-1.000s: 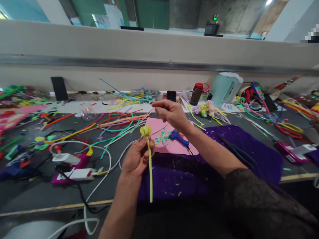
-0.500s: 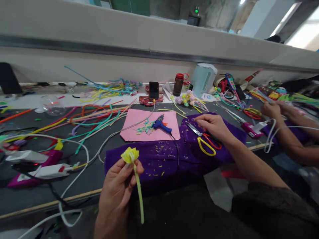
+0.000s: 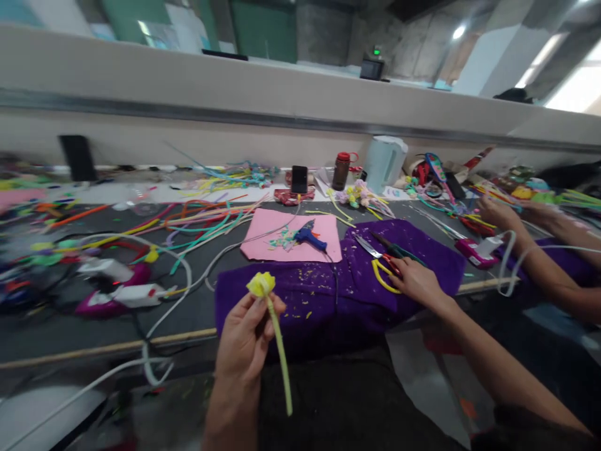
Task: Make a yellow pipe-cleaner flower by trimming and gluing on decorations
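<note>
My left hand pinches a yellow pipe-cleaner flower just under its head. The flower's pale green stem hangs down past my fingers. On the purple cloth, my right hand has its fingers curled at the handles of the scissors, which have one yellow and one red loop. The blades lie apart on the cloth, pointing away to the left. Beside them lie pliers with dark grips, partly behind my hand.
A blue glue gun rests on a pink sheet among small clippings. Loose pipe cleaners spread to the left near a power strip and cables. A bottle and a kettle stand behind. Another person's hands work at right.
My right hand has moved down from above the blades to the scissors' handles, uncovering the pliers. My left hand still holds the flower. The view has shifted left.
</note>
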Available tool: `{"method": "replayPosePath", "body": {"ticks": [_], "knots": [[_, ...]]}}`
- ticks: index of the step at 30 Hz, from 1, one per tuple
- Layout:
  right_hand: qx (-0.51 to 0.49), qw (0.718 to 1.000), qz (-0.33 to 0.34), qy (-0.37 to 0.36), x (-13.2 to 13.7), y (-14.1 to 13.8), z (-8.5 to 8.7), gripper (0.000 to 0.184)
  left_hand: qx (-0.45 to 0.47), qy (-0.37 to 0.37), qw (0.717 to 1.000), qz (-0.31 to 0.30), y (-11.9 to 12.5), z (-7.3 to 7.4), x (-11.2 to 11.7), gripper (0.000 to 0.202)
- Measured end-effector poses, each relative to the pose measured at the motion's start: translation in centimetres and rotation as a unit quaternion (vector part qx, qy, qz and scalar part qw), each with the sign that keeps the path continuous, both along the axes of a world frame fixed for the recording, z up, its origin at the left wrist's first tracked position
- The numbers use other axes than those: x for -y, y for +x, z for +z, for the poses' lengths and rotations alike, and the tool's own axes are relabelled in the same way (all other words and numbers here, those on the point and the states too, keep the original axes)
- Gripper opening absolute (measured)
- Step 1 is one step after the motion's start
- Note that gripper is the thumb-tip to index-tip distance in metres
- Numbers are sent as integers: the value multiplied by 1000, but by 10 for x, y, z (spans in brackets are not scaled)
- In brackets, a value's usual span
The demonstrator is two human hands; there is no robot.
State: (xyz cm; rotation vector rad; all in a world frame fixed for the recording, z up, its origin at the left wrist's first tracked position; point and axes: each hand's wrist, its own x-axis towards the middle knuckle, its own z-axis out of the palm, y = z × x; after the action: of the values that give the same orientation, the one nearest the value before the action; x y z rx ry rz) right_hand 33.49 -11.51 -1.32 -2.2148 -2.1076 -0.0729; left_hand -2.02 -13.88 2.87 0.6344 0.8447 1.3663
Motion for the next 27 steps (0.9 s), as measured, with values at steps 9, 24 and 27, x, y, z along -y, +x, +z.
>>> {"method": "replayPosePath", "body": {"ticks": [9, 24, 27], "knots": [[-185, 978, -50, -77, -25, 31, -6, 53, -11, 38, 999, 4, 0, 1, 13, 19], [-673, 728, -2, -131, 7, 26, 25, 38, -127, 120, 980, 99, -2, -1, 28, 17], [-645, 761, 49, -58, 25, 13, 28, 58, -135, 134, 977, 97, -2, -2, 29, 18]]}}
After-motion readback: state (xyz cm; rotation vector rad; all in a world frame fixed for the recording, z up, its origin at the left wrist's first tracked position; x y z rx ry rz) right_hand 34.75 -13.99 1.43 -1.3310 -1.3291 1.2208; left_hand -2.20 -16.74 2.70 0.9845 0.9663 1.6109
